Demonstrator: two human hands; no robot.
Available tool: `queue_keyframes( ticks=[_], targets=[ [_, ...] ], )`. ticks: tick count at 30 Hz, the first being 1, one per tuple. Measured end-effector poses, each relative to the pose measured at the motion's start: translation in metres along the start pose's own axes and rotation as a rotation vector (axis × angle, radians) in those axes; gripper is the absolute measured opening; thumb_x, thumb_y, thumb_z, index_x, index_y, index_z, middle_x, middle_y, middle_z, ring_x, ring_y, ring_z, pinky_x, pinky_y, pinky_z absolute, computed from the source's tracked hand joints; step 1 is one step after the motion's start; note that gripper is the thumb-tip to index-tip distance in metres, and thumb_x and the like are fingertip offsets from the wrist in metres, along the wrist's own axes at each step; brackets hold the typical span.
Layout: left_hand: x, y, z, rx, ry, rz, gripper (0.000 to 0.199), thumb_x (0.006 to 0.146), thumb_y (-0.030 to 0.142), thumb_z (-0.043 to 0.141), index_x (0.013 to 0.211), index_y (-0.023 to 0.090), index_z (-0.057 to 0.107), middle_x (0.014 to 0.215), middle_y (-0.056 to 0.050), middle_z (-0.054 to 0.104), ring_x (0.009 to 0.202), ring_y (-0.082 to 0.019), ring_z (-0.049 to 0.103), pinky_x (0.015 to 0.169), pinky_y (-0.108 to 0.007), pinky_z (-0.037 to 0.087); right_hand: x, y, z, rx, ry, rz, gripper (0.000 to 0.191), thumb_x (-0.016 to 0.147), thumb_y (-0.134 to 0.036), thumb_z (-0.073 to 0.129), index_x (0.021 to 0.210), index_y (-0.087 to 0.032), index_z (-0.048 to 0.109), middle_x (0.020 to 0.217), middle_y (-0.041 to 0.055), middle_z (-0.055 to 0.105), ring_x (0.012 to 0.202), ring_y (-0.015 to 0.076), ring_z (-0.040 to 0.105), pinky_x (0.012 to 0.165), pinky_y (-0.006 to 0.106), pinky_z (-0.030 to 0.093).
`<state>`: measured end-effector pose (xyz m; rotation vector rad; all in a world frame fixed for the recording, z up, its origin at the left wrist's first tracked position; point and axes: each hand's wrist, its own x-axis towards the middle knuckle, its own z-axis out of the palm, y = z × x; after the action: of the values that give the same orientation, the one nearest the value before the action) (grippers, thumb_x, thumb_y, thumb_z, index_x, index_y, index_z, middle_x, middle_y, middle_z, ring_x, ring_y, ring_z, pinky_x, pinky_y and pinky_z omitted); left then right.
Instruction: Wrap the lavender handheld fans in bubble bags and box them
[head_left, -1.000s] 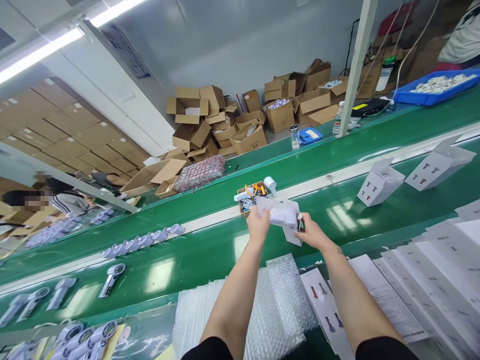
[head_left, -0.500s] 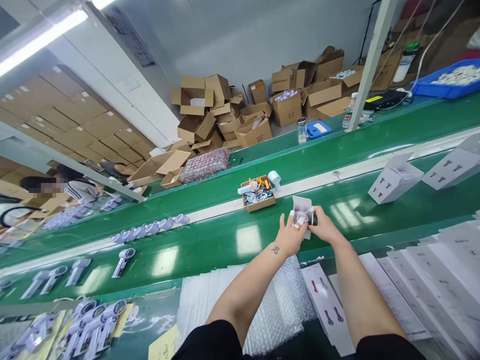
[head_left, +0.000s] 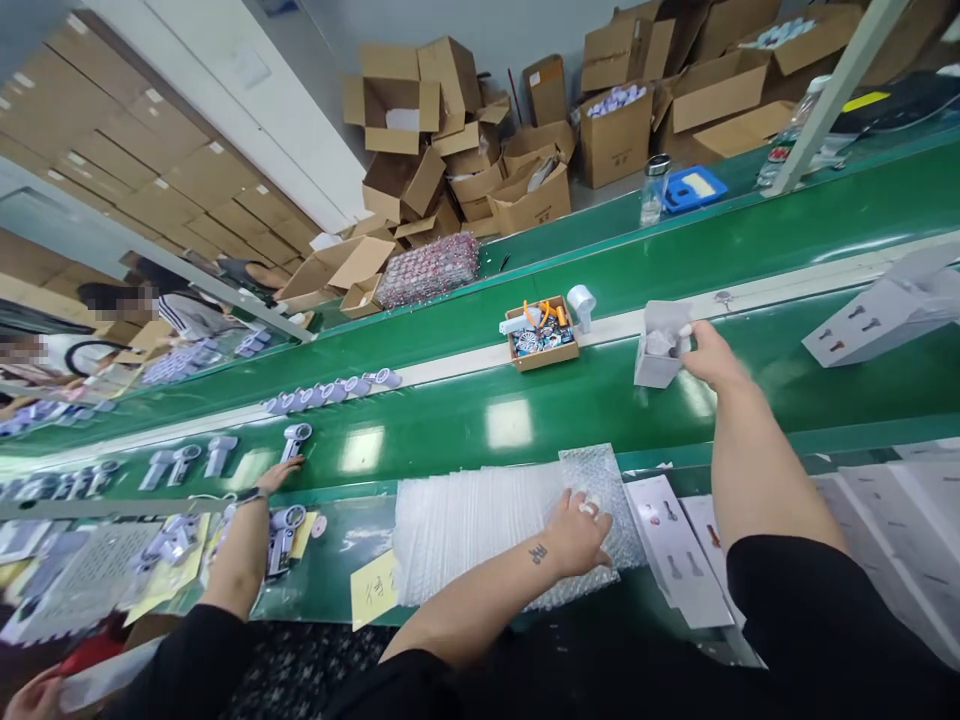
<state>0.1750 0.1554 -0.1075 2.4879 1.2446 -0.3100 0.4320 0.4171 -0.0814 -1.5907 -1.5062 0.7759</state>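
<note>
My right hand [head_left: 709,355] grips the side of a small white box [head_left: 657,371] standing with its top open on the green belt. Something in clear, crumpled wrap [head_left: 661,342] sits inside the box, and I cannot make out what it is. My left hand [head_left: 579,535] lies with fingers apart on a row of bubble-wrap sleeves [head_left: 480,520] at the near edge. One sleeve [head_left: 592,465] sticks out past the others toward the belt. Beside my left hand lie flat white printed cartons [head_left: 679,545].
A co-worker's hand [head_left: 277,475] touches a lavender handheld fan [head_left: 296,440] at left. More fans [head_left: 334,390] line the belt's divider. A small brown carton of parts [head_left: 546,357] stands mid-belt. Another open white box [head_left: 862,310] is at right. A glass jar [head_left: 654,190] stands beyond.
My left hand has left the white box and come down onto the bubble-wrap sleeves. My right hand stays on the box. A co-worker's arm has entered at left, and the view has shifted.
</note>
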Motion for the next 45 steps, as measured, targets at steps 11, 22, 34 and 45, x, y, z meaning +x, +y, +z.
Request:
queue_keyframes(
  ticks=[11, 22, 34, 45],
  targets=[
    [-0.014, 0.003, 0.028, -0.072, -0.023, -0.012, 0.024, 0.082, 0.033, 0.055, 0.080, 0.011, 0.067, 0.081, -0.015, 0.063, 0.084, -0.027, 0.058, 0.072, -0.038, 0.044, -0.190, -0.084, 0.017, 0.120, -0.469, 0.054, 0.020, 0.078, -0.041, 0.052, 0.089, -0.023, 0.052, 0.078, 0.0012, 0.063, 0.060, 0.0150, 0.058, 0.054, 0.026, 0.046],
    [-0.086, -0.028, -0.027, -0.438, 0.277, -0.143, 0.010, 0.082, 0.021, 0.053, 0.078, 0.018, 0.061, 0.081, -0.005, 0.062, 0.083, -0.018, 0.056, 0.077, -0.029, 0.042, -0.336, -0.059, 0.039, 0.039, -0.537, 0.431, 0.033, 0.071, -0.046, 0.058, 0.094, -0.025, 0.048, 0.079, 0.0033, 0.064, 0.068, 0.0226, 0.063, 0.058, 0.035, 0.050],
    [-0.142, -0.022, -0.001, -1.084, 0.517, -0.328, 0.025, 0.081, 0.035, 0.052, 0.065, 0.017, 0.050, 0.062, 0.002, 0.049, 0.060, -0.011, 0.048, 0.059, -0.024, 0.043, -0.354, -0.092, 0.096, 0.733, -0.595, 0.399, 0.059, 0.079, -0.046, 0.054, 0.129, -0.032, 0.026, 0.132, 0.0083, 0.047, 0.118, 0.0245, 0.049, 0.095, 0.046, 0.042],
    [-0.208, -0.054, -0.028, -1.385, 1.078, -0.564, 0.015, 0.072, 0.028, 0.062, 0.074, 0.016, 0.051, 0.068, 0.004, 0.049, 0.063, -0.009, 0.048, 0.061, -0.022, 0.044, -0.336, -0.032, 0.163, -0.529, -0.784, 0.190, 0.095, 0.069, -0.074, 0.044, 0.142, -0.015, 0.027, 0.151, 0.0158, 0.011, 0.137, 0.0367, 0.005, 0.105, 0.053, 0.017]
  ],
)
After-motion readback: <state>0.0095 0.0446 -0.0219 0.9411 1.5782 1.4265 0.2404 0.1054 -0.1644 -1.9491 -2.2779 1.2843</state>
